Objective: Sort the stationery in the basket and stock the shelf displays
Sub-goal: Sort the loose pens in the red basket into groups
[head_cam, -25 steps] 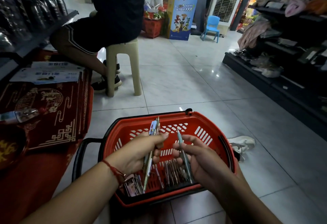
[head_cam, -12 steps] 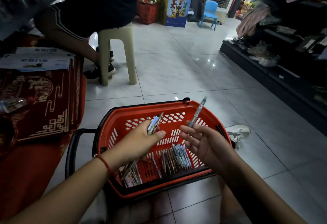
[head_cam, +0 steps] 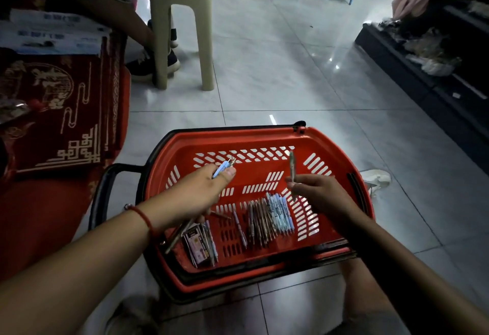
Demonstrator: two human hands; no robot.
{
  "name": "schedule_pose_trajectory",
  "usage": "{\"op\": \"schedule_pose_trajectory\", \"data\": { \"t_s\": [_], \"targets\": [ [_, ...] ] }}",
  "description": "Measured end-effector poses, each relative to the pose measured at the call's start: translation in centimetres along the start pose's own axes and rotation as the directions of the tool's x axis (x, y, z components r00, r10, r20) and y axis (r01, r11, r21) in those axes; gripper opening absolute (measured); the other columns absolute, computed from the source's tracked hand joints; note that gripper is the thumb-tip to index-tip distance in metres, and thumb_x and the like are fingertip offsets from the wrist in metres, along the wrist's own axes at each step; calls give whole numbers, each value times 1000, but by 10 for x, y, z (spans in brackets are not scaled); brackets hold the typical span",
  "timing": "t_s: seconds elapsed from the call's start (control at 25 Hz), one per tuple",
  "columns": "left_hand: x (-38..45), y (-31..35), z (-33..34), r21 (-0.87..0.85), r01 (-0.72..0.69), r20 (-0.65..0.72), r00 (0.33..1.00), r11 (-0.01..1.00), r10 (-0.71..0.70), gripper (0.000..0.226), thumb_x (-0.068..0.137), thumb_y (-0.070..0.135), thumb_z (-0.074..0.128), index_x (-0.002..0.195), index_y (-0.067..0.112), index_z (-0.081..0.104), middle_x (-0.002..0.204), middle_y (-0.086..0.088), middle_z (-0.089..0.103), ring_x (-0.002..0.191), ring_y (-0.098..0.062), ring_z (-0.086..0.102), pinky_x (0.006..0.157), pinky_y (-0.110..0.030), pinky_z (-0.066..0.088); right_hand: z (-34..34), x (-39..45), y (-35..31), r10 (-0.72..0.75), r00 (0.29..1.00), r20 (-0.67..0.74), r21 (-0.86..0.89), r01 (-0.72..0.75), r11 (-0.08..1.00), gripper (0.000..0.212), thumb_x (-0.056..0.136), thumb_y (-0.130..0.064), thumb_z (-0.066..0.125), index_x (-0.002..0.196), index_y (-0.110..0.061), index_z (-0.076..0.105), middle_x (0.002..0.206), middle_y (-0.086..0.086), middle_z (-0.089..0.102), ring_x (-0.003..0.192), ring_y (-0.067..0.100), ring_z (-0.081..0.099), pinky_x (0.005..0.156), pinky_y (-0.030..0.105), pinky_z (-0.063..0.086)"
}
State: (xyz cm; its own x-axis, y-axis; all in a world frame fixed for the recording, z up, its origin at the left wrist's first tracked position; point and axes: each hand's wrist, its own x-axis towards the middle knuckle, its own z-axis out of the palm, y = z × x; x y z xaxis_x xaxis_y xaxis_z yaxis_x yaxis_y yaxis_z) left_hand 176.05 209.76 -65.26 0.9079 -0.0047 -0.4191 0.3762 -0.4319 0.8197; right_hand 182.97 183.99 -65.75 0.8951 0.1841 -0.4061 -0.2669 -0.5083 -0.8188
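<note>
A red plastic basket [head_cam: 264, 137] sits on the floor in front of me. On its bottom lie a row of pens [head_cam: 270, 218], brown ones on the left and blue-white ones on the right, plus small card packs [head_cam: 197, 247] at the near left corner. My left hand [head_cam: 195, 194] grips a bundle of pens [head_cam: 223, 168] over the basket's left half; their tips stick out past my thumb and their ends hang below my palm. My right hand [head_cam: 322, 197] pinches a single pen [head_cam: 291, 165] upright above the basket's right half.
A beige plastic stool [head_cam: 182, 33] with a seated person's leg and dark shoe [head_cam: 150, 65] stands beyond the basket. Red patterned goods [head_cam: 58, 112] lie at left. A dark low shelf [head_cam: 428, 75] with items runs along the right. A white shoe [head_cam: 375, 178] lies beside the basket.
My view has tilted down toward the basket. My right hand has brought the single pen more upright, over the basket's right half. The left hand still holds its bundle in much the same place.
</note>
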Motion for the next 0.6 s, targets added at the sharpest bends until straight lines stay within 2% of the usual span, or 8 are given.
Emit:
{"op": "schedule_pose_trajectory", "data": {
  "t_s": [0.04, 0.12, 0.24, 0.32, 0.48, 0.6],
  "targets": [
    [4, -2, -1, -46, 24, -8, 1000, 999, -24, 37, 94, 63, 38, 104, 29, 48, 75, -4, 55, 51, -13, 51, 47, -29, 46, 4, 7, 1, -42, 999, 4, -31, 42, 999, 19, 93, -18, 65, 110, -20, 72, 91, 3, 74, 69, 13, 64, 55, 22, 50],
    [12, -3, -1, -113, 64, -11, 998, 991, -66, 39, 95, 61, 38, 108, 26, 49, 75, -4, 54, 49, -10, 49, 44, -26, 43, 11, 20, 5, -73, 995, 63, 16, 72, 997, 24, 97, -11, 55, 114, -19, 70, 102, 5, 71, 85, 16, 69, 67, 23, 55],
    [21, -4, 4, -117, 92, 19, 996, 989, -91, 39, 96, 61, 38, 112, 27, 50, 75, -4, 53, 48, -8, 49, 43, -24, 43, 22, 44, 21, -88, 995, 52, 59, 85, 995, 21, 96, -5, 53, 102, -12, 72, 97, 9, 71, 85, 22, 67, 78, 33, 58],
    [26, -7, 9, -91, 97, 36, 995, 991, -94, 42, 95, 62, 38, 110, 25, 50, 74, -5, 53, 46, -8, 49, 43, -24, 43, 31, 62, 32, -86, 996, 36, 12, 85, 996, 15, 93, 0, 55, 93, -9, 67, 88, 10, 67, 79, 20, 64, 73, 31, 55],
    [37, -14, 13, -46, 126, 26, 992, 991, -124, 43, 96, 59, 37, 102, 18, 50, 76, -6, 54, 40, -7, 49, 38, -20, 40, 50, 120, 62, -21, 996, 90, -321, 49, 946, 9, 90, -2, 59, 83, -7, 60, 76, 10, 67, 67, 19, 66, 64, 39, 57],
    [45, -23, 9, -83, 157, 17, 988, 984, -156, 40, 96, 58, 37, 102, 20, 50, 73, -6, 53, 40, -8, 49, 38, -21, 40, 60, 159, 90, 153, 981, 116, -527, -69, 847, 7, 88, -2, 66, 81, -2, 65, 69, 9, 66, 55, 13, 64, 46, 25, 52]
  ]
}}
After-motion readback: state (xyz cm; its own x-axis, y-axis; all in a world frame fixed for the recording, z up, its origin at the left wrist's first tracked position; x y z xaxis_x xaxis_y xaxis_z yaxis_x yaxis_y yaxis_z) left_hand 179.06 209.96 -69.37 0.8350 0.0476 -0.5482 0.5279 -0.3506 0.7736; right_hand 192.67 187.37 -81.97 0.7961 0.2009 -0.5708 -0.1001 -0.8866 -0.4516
